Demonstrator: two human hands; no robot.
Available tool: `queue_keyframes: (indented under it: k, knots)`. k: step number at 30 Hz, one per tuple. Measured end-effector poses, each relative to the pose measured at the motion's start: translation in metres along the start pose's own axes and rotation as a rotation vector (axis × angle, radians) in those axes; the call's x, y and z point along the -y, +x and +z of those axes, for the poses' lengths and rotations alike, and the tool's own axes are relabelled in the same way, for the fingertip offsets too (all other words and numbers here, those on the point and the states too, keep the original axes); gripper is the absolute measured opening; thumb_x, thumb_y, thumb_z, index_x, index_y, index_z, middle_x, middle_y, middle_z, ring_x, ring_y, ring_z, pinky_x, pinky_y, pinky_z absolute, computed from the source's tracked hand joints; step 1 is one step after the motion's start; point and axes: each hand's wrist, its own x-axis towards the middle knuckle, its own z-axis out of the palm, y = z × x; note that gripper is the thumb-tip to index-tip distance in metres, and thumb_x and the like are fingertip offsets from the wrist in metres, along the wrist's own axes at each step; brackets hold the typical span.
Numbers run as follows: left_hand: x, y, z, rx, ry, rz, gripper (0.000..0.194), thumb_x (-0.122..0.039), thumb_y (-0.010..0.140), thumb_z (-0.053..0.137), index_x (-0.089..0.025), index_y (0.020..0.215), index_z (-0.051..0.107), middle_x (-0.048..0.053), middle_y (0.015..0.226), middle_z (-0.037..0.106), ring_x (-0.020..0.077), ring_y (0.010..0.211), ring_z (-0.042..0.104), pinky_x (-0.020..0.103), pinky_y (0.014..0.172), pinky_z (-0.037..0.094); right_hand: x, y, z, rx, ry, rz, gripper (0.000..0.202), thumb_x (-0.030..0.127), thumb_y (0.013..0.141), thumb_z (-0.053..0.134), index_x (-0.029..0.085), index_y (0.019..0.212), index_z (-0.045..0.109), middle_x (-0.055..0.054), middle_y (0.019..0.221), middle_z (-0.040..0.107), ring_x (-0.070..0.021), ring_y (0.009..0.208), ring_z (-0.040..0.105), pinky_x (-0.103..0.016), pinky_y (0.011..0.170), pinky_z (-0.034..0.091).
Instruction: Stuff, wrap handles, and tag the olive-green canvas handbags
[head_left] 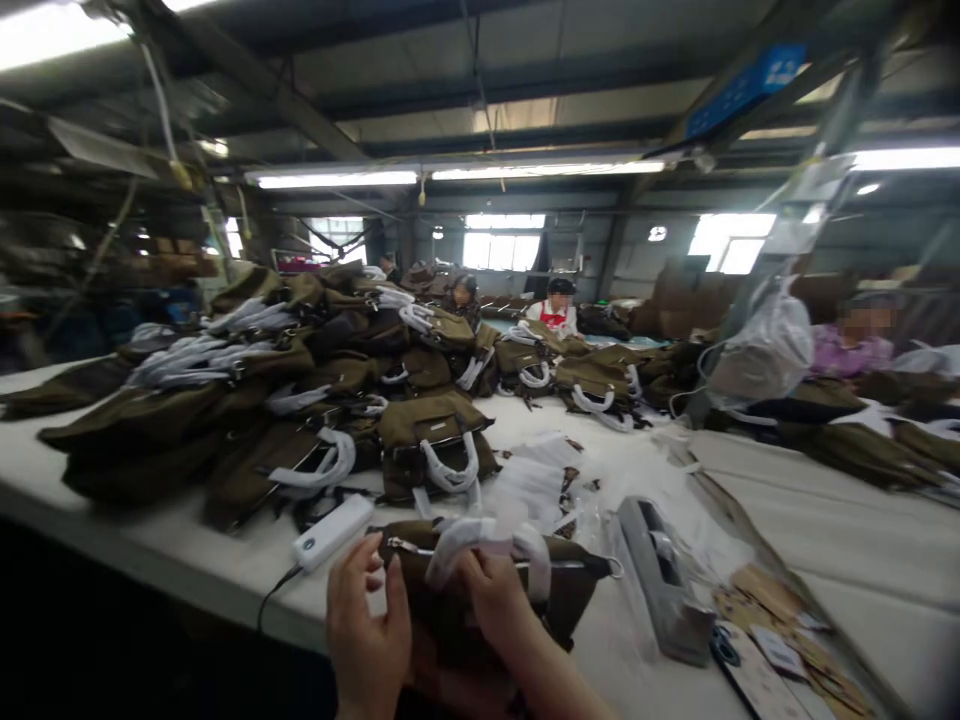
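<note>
An olive-brown bag [577,590] with white-wrapped handles lies at the table's front edge, its zipper along the top. My right hand [499,600] is at the wrapped handle [469,540], fingers closed at its inner side; whether they grip the handle or something small is hidden. Left of the bag, my left hand [369,620] is raised with its fingers apart and holds nothing. A white device [334,530] with a cable lies just behind my left hand.
Piled olive bags [172,420] cover the back and left of the table [255,570]. White sheets [529,480] lie behind the bag. A grey tape dispenser [664,580], a phone [757,670] and tags are at right. People [555,312] sit across the table.
</note>
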Motion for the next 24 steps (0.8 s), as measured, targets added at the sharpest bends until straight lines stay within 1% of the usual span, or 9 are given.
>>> queue_keyframes:
  k: [1,3,5,7,10,14,16,18,24]
  knots:
    - [0.005,0.001,-0.002,-0.055,0.037,0.025,0.034,-0.035,0.092,0.053,-0.014,0.117,0.059,0.015,0.109,0.065,0.0246,0.096,0.064,0.04,0.084,0.054,0.002,-0.01,-0.005,-0.049,-0.045,-0.045,0.035,0.046,0.088,0.048,0.019,0.076,0.066,-0.008,0.075,0.067,-0.0245,0.077,0.063,-0.036,0.069,0.053]
    - [0.018,-0.003,-0.001,-0.087,0.073,0.03,0.038,-0.031,0.093,0.052,-0.012,0.125,0.054,0.02,0.123,0.06,0.0303,0.118,0.056,0.049,0.098,0.048,0.005,-0.035,-0.019,-0.155,-0.219,-0.305,0.026,0.035,0.089,0.052,0.022,0.106,0.067,-0.01,0.105,0.069,-0.0251,0.1,0.064,-0.036,0.086,0.054]
    - [0.029,-0.011,0.005,-0.044,0.057,-0.012,0.043,-0.031,0.094,0.051,-0.011,0.131,0.049,0.023,0.128,0.058,0.0325,0.125,0.053,0.053,0.102,0.045,0.003,-0.06,-0.031,-0.124,-0.346,-0.499,0.026,0.024,0.09,0.053,0.025,0.113,0.064,-0.009,0.109,0.067,-0.0203,0.1,0.065,-0.029,0.088,0.054]
    - [0.031,-0.02,0.012,0.004,0.034,-0.045,0.047,-0.031,0.094,0.051,-0.01,0.135,0.045,0.024,0.131,0.056,0.0332,0.126,0.052,0.054,0.103,0.045,-0.008,-0.08,-0.037,-0.005,-0.409,-0.565,0.021,0.017,0.09,0.052,0.024,0.104,0.066,-0.006,0.098,0.068,-0.0153,0.088,0.068,-0.021,0.077,0.054]
    - [0.016,-0.027,0.017,-0.022,0.03,-0.021,0.058,-0.025,0.092,0.055,-0.01,0.144,0.036,0.026,0.14,0.048,0.0346,0.135,0.043,0.056,0.109,0.039,-0.04,-0.102,-0.037,0.171,-0.463,-0.506,0.016,0.014,0.088,0.053,0.021,0.089,0.068,-0.004,0.083,0.067,-0.0121,0.073,0.066,-0.017,0.065,0.051]
    - [-0.023,-0.037,0.009,-0.074,0.03,0.089,0.074,-0.017,0.086,0.061,-0.011,0.151,0.025,0.026,0.152,0.03,0.0372,0.143,0.028,0.06,0.115,0.027,-0.075,-0.121,-0.045,0.251,-0.47,-0.329,0.019,0.016,0.087,0.052,0.019,0.079,0.069,-0.004,0.077,0.067,-0.0138,0.072,0.065,-0.02,0.065,0.05]
    - [-0.038,-0.05,0.003,-0.016,0.002,0.152,0.076,-0.015,0.084,0.062,-0.012,0.151,0.025,0.025,0.155,0.025,0.038,0.144,0.026,0.059,0.115,0.026,-0.078,-0.128,-0.057,0.219,-0.458,-0.233,0.021,0.022,0.09,0.051,0.019,0.08,0.07,-0.005,0.08,0.068,-0.0156,0.076,0.065,-0.023,0.07,0.05]
    - [-0.049,-0.073,0.001,0.08,-0.057,0.183,0.072,-0.014,0.085,0.06,-0.014,0.15,0.028,0.023,0.156,0.026,0.0374,0.143,0.028,0.056,0.113,0.032,-0.076,-0.132,-0.071,0.154,-0.434,-0.132,0.024,0.026,0.091,0.05,0.018,0.081,0.069,-0.006,0.083,0.069,-0.0172,0.079,0.065,-0.026,0.073,0.05]
    - [-0.057,-0.147,0.005,0.363,-0.147,0.067,0.051,-0.015,0.091,0.049,-0.022,0.141,0.04,0.019,0.145,0.043,0.0337,0.132,0.048,0.052,0.101,0.049,-0.082,-0.139,-0.099,-0.042,-0.329,0.066,0.023,0.029,0.089,0.052,0.018,0.074,0.065,-0.005,0.078,0.066,-0.019,0.076,0.062,-0.029,0.071,0.048]
